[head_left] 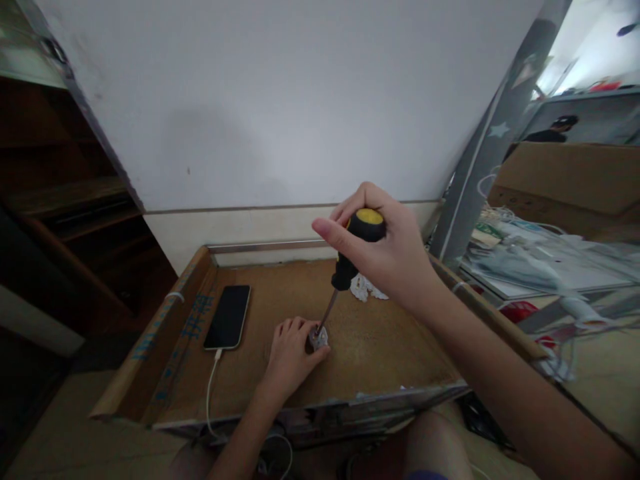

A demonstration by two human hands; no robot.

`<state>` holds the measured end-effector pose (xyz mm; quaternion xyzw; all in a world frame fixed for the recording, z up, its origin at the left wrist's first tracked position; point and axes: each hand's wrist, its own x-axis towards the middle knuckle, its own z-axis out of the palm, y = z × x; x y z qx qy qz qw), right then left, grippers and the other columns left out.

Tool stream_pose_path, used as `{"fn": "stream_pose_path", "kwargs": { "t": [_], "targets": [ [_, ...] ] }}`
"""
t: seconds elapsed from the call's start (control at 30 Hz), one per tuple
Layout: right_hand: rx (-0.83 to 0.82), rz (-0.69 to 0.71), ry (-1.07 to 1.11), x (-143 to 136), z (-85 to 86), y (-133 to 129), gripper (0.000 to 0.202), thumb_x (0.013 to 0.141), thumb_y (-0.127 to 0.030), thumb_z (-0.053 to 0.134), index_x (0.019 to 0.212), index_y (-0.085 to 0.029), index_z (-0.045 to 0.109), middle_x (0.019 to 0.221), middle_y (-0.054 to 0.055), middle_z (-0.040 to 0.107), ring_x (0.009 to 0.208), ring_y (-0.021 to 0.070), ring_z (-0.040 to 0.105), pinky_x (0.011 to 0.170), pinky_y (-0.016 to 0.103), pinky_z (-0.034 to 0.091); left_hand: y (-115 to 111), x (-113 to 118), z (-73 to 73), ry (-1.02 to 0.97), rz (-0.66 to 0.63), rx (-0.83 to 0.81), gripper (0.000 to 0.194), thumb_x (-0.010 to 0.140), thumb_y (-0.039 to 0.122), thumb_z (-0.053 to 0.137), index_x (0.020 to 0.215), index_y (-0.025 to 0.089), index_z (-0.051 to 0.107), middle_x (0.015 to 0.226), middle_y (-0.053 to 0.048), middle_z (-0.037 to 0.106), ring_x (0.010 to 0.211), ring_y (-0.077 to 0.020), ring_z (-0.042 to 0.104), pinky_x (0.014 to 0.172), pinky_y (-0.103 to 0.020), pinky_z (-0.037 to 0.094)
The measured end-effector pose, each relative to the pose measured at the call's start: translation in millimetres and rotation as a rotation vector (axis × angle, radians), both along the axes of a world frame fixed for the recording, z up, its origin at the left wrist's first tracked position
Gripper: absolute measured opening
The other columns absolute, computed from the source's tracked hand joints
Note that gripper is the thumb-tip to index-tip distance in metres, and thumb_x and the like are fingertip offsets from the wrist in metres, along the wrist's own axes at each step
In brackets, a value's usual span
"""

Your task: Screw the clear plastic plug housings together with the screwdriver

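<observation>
My right hand (387,243) is wrapped round the black and yellow handle of a screwdriver (345,270). The screwdriver is tilted, its metal shaft running down to the left. Its tip meets a small, round, clear or silvery piece (318,339) on the cardboard surface; the exact kind of piece cannot be made out. Around that piece curl the fingers and thumb of my left hand (293,353), pinning it down. Behind the right hand, partly covered by it, lies a small heap of white lacy or crumpled pieces (367,288).
A phone (228,317) with a white cable (213,380) lies on the left of the cardboard-covered table (380,360). Raised cardboard edges flank both sides. A white wall (300,120) stands behind. At right are a grey post (470,173), plastic-wrapped items (540,260) and, farther off, a person (555,130).
</observation>
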<state>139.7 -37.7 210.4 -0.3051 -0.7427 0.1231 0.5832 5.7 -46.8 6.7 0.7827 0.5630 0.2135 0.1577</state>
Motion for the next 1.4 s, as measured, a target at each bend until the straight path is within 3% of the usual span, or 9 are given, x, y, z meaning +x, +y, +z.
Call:
{"fn": "stream_pose_path", "kwargs": {
  "t": [0.13,0.37,0.43,0.57,0.63,0.9,1.07,1.17,1.4],
  "targets": [
    [0.283,-0.163,0.0,-7.1,-8.4,-9.0,0.011,0.084,-0.028,0.058,0.089,-0.018,0.056,0.075,-0.001,0.056,0.068,0.0088,0.053,0.067,0.023,0.044,-0.9,0.4,2.0,-0.001,0.003,-0.005,0.036,0.077,0.04,0.063,0.109,0.025,0.059,0.106,-0.004,0.061,0.102,-0.0254,0.051,0.09,-0.04,0.034],
    [-0.405,0.757,0.047,3.1,11.3,1.8,0.029,0.088,-0.043,0.046,0.07,-0.021,0.04,0.043,-0.011,0.037,0.037,0.0065,0.039,0.041,0.019,0.038,-1.6,0.2,3.1,0.0,-0.003,-0.01,0.036,0.077,0.041,0.062,0.11,0.025,0.059,0.105,-0.003,0.061,0.102,-0.0252,0.052,0.091,-0.039,0.035],
    [-0.381,0.631,-0.014,1.6,12.5,3.0,0.039,0.083,-0.048,0.052,0.061,-0.02,0.036,0.047,-0.008,0.041,0.042,0.0066,0.041,0.044,0.02,0.038,-1.4,0.0,2.4,-0.001,-0.004,-0.014,0.036,0.078,0.04,0.062,0.11,0.025,0.059,0.105,-0.004,0.061,0.101,-0.025,0.052,0.091,-0.039,0.035],
    [0.173,-0.098,-0.007,-10.3,-0.4,-1.3,0.028,0.084,-0.032,0.056,0.062,-0.018,0.043,0.064,-0.002,0.045,0.065,0.009,0.046,0.064,0.023,0.04,-0.9,0.8,2.0,0.002,-0.001,-0.023,0.036,0.078,0.04,0.061,0.109,0.024,0.059,0.106,-0.004,0.061,0.102,-0.0253,0.052,0.091,-0.039,0.035],
    [0.295,-0.184,0.052,-14.4,-6.9,-3.8,0.018,0.087,-0.024,0.05,0.071,-0.019,0.046,0.069,-0.002,0.045,0.068,0.0086,0.046,0.068,0.023,0.04,-1.0,1.4,2.8,0.004,0.005,-0.026,0.035,0.078,0.04,0.06,0.109,0.024,0.059,0.106,-0.004,0.061,0.102,-0.0251,0.051,0.091,-0.039,0.035],
    [-0.504,0.911,0.119,0.3,5.1,5.3,0.038,0.083,-0.051,0.05,0.063,-0.02,0.038,0.045,-0.008,0.037,0.041,0.0072,0.039,0.047,0.023,0.039,-2.9,2.1,7.4,0.018,0.002,-0.048,0.035,0.079,0.039,0.058,0.111,0.025,0.058,0.107,-0.004,0.061,0.103,-0.0242,0.05,0.09,-0.038,0.035],
    [0.064,0.013,0.069,-6.9,2.1,-2.7,0.028,0.078,-0.036,0.064,0.062,-0.016,0.051,0.065,-0.001,0.047,0.064,0.0088,0.046,0.063,0.024,0.039,-2.9,3.2,6.5,0.028,0.02,-0.048,0.035,0.079,0.038,0.059,0.11,0.023,0.059,0.107,-0.005,0.061,0.103,-0.0248,0.051,0.09,-0.038,0.036],
    [0.248,-0.122,0.013,-12.7,-1.8,-11.6,0.009,0.085,-0.023,0.056,0.079,-0.017,0.058,0.077,0.001,0.053,0.073,0.009,0.05,0.069,0.024,0.039,-2.4,3.4,4.4,0.037,0.022,-0.036,0.034,0.078,0.039,0.06,0.108,0.022,0.059,0.107,-0.005,0.06,0.103,-0.0257,0.05,0.09,-0.039,0.037],
    [-0.354,0.791,0.114,-5.7,5.2,-6.4,0.03,0.089,-0.045,0.044,0.072,-0.021,0.04,0.044,-0.01,0.035,0.039,0.0059,0.035,0.042,0.02,0.031,-2.9,2.5,6.1,0.009,-0.002,-0.039,0.037,0.078,0.037,0.061,0.112,0.023,0.058,0.106,-0.004,0.06,0.102,-0.0248,0.05,0.089,-0.038,0.037]
  ]
}}
